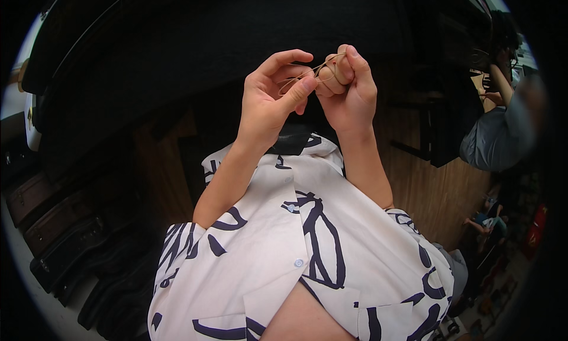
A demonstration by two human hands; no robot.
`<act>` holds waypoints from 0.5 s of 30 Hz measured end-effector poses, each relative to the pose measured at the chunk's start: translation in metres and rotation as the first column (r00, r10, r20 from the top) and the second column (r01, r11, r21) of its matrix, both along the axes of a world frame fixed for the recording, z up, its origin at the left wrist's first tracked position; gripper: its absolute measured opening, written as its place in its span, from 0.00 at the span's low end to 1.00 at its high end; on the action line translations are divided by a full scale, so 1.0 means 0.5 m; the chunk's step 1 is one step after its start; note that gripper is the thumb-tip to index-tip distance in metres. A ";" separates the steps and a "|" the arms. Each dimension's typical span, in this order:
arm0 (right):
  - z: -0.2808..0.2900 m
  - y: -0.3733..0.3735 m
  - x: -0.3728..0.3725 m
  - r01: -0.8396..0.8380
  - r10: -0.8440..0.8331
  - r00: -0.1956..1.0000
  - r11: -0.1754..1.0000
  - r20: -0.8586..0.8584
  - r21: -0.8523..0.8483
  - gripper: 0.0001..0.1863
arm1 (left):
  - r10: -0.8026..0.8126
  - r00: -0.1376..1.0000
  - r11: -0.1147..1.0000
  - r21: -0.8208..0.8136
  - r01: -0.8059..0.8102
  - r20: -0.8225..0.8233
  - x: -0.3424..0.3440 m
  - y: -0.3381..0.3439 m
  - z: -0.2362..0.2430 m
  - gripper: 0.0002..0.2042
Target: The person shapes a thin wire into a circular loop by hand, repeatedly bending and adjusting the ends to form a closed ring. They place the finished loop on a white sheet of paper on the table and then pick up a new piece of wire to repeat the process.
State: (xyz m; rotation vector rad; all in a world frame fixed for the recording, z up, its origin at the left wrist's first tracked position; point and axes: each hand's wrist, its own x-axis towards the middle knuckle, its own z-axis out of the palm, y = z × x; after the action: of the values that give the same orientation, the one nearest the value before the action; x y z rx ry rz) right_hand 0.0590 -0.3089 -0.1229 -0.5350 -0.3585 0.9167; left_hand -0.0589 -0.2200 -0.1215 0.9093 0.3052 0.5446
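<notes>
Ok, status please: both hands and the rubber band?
Left hand pinching rubber band. Right hand closed on its other end. Band stretched between them. Nothing in the way.

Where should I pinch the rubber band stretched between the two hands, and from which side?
Probably the free span of the thin tan rubber band, between the left hand and right hand. Come from above: both ends are wrapped in fingers, and only that taut middle lies bare.

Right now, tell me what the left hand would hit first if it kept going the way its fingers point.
The left hand points its fingers right, toward the right hand. It would likely meet the thin tan rubber band stretched between both hands, then the right hand's curled fingers. Depth is hard to judge here.
</notes>
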 end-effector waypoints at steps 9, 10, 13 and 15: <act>-0.010 -0.003 -0.031 0.122 -0.097 0.946 0.990 0.308 -0.065 0.22 | -0.071 0.993 0.997 0.032 0.074 -0.092 -0.010 0.005 -0.003 0.21; -0.012 -0.003 -0.029 0.128 -0.107 0.944 0.991 0.313 -0.047 0.22 | -0.090 0.993 0.995 0.035 0.093 -0.076 -0.011 0.005 -0.007 0.21; -0.016 -0.005 -0.026 0.135 -0.118 0.936 0.990 0.332 -0.028 0.22 | -0.121 0.986 0.993 -0.031 0.118 -0.111 -0.012 0.006 -0.012 0.25; -0.015 -0.006 -0.027 0.129 -0.100 0.931 0.990 0.352 -0.060 0.23 | -0.142 0.982 0.990 -0.043 0.137 -0.125 -0.012 0.007 -0.004 0.30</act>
State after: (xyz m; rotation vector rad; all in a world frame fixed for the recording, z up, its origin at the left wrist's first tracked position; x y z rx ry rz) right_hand 0.0453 -0.3117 -0.1304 -0.7904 -0.6051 0.7241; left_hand -0.0649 -0.2166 -0.1237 0.9265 0.3620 0.3515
